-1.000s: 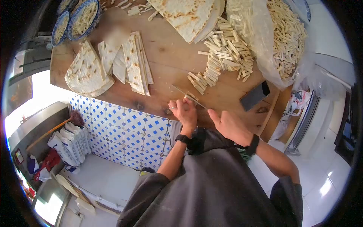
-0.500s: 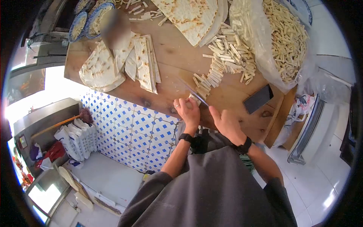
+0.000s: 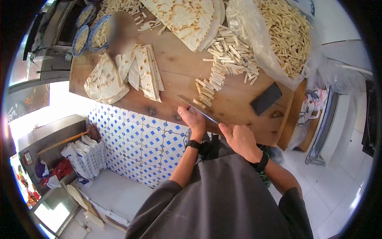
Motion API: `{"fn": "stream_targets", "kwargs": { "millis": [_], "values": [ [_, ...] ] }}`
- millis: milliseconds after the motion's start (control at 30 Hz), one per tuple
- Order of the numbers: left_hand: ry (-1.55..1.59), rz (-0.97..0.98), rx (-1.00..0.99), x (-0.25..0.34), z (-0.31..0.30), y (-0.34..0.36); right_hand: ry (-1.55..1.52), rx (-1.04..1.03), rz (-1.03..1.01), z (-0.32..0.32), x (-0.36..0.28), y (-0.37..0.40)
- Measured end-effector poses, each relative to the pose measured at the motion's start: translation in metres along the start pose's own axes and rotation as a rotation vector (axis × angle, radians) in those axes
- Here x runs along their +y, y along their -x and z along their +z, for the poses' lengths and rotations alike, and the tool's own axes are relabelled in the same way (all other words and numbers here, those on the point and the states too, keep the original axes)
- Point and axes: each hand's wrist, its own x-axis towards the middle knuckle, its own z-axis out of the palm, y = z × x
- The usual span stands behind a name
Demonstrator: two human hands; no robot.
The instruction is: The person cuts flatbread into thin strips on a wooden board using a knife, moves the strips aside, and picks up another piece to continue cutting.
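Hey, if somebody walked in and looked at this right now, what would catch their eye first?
Probably the knife in the right hand, its blade slanting over the near edge of the wooden board beside the left hand. Next, the heap of cut flatbread strips mid-board and the clear bag full of them at far right.

wear: dk grey top (image 3: 223, 199), short slv | blk watch (image 3: 193, 145) up-left of top | blk band (image 3: 260, 161) up-right of top | ring (image 3: 182, 112) on L hand (image 3: 193, 118), above top
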Motion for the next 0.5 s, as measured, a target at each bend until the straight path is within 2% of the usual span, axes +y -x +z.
{"fn": "stream_targets", "kwargs": {
  "millis": [67, 167, 400, 500],
  "values": [
    [0.023, -0.033, -0.011, 0.000, 0.000, -0.001, 0.039, -0.048, 0.011, -0.005, -0.003, 0.000],
    [0.018, -0.005, -0.003, -0.005, 0.000, -0.001, 0.068, 0.002, 0.000, -0.008, -0.005, 0.000],
    [0.006, 0.008, -0.001, -0.003, -0.003, -0.002, 0.087, -0.032, -0.024, -0.019, -0.009, -0.009],
    [-0.015, 0.001, 0.002, -0.003, -0.002, -0.001, 0.104, -0.123, 0.035, -0.020, -0.016, -0.015]
  ]
}}
